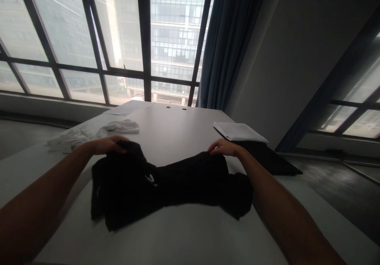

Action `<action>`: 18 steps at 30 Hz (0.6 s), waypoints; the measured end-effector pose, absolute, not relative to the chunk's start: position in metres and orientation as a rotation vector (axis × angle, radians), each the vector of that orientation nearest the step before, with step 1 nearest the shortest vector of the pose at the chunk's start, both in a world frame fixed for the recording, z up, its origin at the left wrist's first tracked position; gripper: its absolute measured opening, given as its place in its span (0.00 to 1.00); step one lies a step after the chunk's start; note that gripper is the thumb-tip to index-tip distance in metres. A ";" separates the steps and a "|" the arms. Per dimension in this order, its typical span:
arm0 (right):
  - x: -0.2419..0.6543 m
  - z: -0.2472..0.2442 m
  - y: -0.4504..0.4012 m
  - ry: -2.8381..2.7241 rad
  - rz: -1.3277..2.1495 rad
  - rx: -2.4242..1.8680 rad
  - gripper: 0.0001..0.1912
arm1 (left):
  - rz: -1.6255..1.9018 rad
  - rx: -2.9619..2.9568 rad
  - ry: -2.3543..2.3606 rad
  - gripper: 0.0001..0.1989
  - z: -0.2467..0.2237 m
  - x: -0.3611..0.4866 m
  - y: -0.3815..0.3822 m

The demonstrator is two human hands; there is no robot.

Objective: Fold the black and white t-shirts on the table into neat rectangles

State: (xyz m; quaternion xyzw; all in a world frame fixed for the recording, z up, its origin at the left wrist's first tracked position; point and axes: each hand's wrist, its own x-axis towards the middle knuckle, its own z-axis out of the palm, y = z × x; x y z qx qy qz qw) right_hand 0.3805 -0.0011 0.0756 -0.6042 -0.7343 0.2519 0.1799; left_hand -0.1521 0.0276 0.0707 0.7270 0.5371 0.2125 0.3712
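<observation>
A black garment [178, 185] with a small white mark near its middle stretches between my two hands over the white table. It looks like a piece of clothing, but its folds hide the exact kind. My left hand [111, 145] pinches its upper left part, fingers closed on the cloth. At the upper right edge, my right hand [222, 147] grips the same fabric between thumb and fingers. The cloth sags between the two grips, and its lower ends hang toward the near side of the table.
Crumpled white cloth [118, 127] lies on the table [175, 134] beyond my left hand, with paper sheets [127, 107] farther back. To the right, a folded white cloth [240, 131] rests on a flat black cloth [267, 158]. Windows and a blue curtain [228, 39] stand behind.
</observation>
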 end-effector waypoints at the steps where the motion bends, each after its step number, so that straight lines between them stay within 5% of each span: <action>1: 0.382 0.076 0.001 -1.970 0.463 -1.734 0.12 | 0.718 1.916 1.495 0.23 0.067 -0.148 0.032; 4: 0.387 0.069 0.008 -1.690 -0.070 -1.840 0.24 | 1.131 2.099 1.872 0.31 0.053 -0.130 0.042; 7: 0.392 0.055 0.013 -1.729 -0.079 -2.015 0.37 | 1.020 2.358 1.887 0.30 0.038 -0.114 0.044; 10: 0.391 0.045 0.016 -1.938 0.054 -2.047 0.33 | 0.755 2.521 1.666 0.26 0.029 -0.103 0.040; 18: 0.375 0.032 0.016 -2.328 0.430 -1.914 0.35 | 0.116 2.442 1.675 0.39 0.010 -0.085 0.031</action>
